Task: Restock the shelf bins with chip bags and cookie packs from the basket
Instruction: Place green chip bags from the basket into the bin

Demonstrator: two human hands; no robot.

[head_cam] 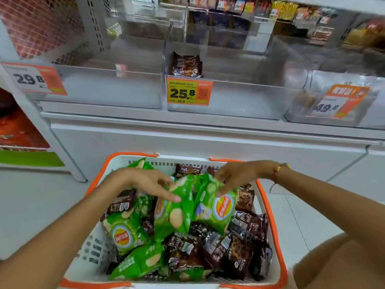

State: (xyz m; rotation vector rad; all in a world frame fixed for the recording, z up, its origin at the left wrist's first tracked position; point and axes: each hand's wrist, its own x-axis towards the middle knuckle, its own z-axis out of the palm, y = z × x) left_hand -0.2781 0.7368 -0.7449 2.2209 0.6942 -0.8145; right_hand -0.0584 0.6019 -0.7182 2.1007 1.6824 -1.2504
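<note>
Basket (pixel 268 205): five green chip bags, many brown cookie packs (pixel 220 247). Left hand (pixel 143 182) grips one chip bag (pixel 175 207); right hand (pixel 235 176) pinches another bag (pixel 216 207). Above basket, middle bin (pixel 229 99): one cookie pack (pixel 186 64).

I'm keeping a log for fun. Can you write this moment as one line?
left hand: grips green chip bag | right hand: grips second chip bag | both over basket | middle bin: one cookie pack

Left hand (pixel 145 182): forearm entering from lower left, palm down, fingers curled in a grip, thumb extended. Right hand (pixel 235 176): forearm entering from right, wrist bent, fingers pinching downward. Both bare-armed, hands near each other.
</note>
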